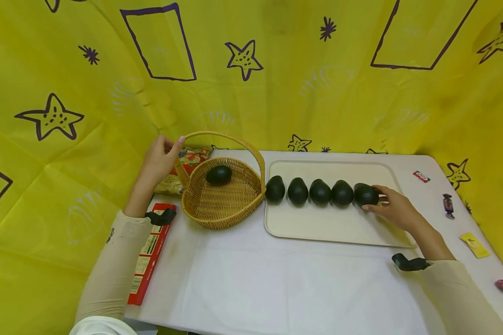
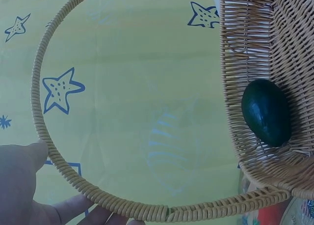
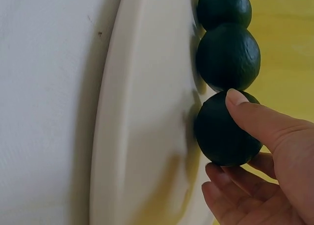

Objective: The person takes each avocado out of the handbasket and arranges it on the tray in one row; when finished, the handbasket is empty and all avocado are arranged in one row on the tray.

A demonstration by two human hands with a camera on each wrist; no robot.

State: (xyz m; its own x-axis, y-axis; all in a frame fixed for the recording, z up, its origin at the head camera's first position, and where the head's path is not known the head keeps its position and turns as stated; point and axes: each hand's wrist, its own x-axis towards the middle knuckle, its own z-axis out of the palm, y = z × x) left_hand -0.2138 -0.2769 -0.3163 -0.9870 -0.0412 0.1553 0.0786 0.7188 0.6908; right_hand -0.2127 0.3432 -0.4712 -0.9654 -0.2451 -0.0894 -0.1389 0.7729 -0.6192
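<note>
My left hand [image 1: 160, 156] holds the left side of the tall handle of a wicker basket [image 1: 218, 218], thumb on one side of it and fingers on the other. One dark green avocado [image 1: 219, 175] lies inside the basket, close to its back wall. On the beige tray [image 1: 318, 228] several more avocados stand in a row from left to right. At the row's right end my right hand [image 1: 391, 207] grips the last avocado [image 1: 365, 194] between thumb and fingers. In the right wrist view that avocado [image 3: 225, 131] sits right against its neighbour [image 3: 228, 58].
Behind and left of the basket lie shiny food packets [image 1: 193, 158]. A red box [image 1: 151, 256] is under my left forearm. Wrapped sweets, including a purple one [image 1: 448, 205] and a yellow packet [image 1: 474, 245], lie along the table's right side. A yellow patterned curtain [image 1: 276, 102] hangs behind.
</note>
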